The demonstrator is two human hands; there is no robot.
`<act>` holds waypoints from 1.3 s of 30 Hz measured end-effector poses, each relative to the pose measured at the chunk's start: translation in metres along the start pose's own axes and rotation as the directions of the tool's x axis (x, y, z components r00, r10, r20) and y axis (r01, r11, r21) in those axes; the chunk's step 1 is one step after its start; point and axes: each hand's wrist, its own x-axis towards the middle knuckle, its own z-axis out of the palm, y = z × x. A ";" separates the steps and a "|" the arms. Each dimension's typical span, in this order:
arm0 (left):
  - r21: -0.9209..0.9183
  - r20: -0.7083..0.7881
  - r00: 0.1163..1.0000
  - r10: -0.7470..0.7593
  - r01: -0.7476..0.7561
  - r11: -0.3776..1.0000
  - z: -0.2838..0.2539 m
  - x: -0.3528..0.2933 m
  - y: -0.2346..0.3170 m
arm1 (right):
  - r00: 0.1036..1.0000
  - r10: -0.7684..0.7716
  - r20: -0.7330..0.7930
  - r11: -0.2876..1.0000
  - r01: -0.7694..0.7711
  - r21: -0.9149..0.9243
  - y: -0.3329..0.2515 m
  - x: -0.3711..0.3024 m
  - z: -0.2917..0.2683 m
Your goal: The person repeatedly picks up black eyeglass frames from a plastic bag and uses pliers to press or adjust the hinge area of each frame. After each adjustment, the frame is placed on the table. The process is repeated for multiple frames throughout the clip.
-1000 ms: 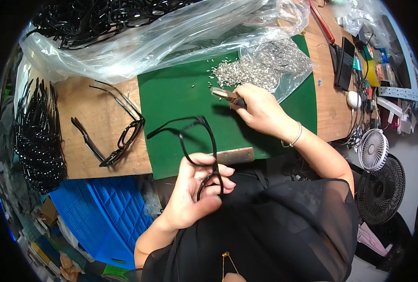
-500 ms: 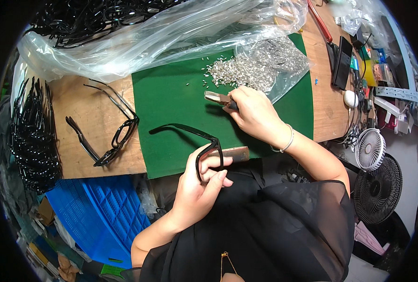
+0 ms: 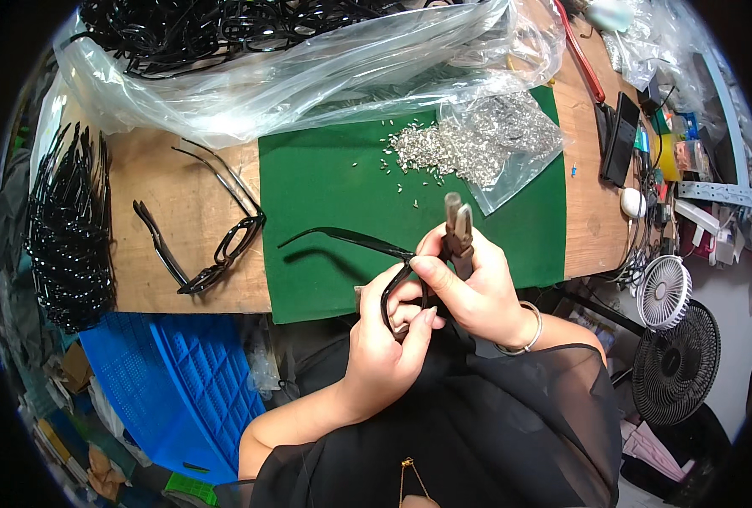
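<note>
My left hand point(image 3: 380, 360) is closed around the front of a black eyeglass frame point(image 3: 350, 239), and one temple arm reaches out leftward over a green mat point(image 3: 325, 284). My right hand point(image 3: 486, 292) grips a pair of pliers point(image 3: 459, 237), jaws pointing up and away from me. Its thumb presses at the frame's hinge corner, close beside my left fingers. Beyond the pliers, a heap of tiny silvery metal pieces point(image 3: 422, 151) spills from a clear plastic bag point(image 3: 498, 190). Whatever lies between my fingertips at the hinge is hidden.
Another black eyeglass frame point(image 3: 242, 227) rests on the wood at left, beside a stack of glossy black frames point(image 3: 67, 245). A large plastic bag point(image 3: 223, 97) with black frames lies at the back. At right are a phone point(image 3: 619, 140) and a small white fan point(image 3: 663, 292); a blue crate point(image 3: 147, 381) stands below.
My right hand has come from beside the metal pieces toward me with the pliers, now upright, and meets the frame. My left hand and the frame have shifted slightly right.
</note>
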 end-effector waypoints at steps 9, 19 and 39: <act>-0.066 0.132 0.982 -0.138 0.148 0.987 -0.014 0.001 0.017 | 0.940 0.275 0.200 0.928 -0.314 0.202 -0.014 0.004 -0.003; 0.111 0.013 0.999 0.031 -0.032 0.993 -0.001 -0.011 0.004 | 0.947 0.280 0.158 0.889 -0.318 0.330 -0.013 -0.003 0.009; -0.097 0.181 0.922 -0.341 0.362 0.927 -0.041 -0.021 0.073 | 0.788 0.055 0.613 0.881 0.251 -0.401 -0.026 0.001 -0.017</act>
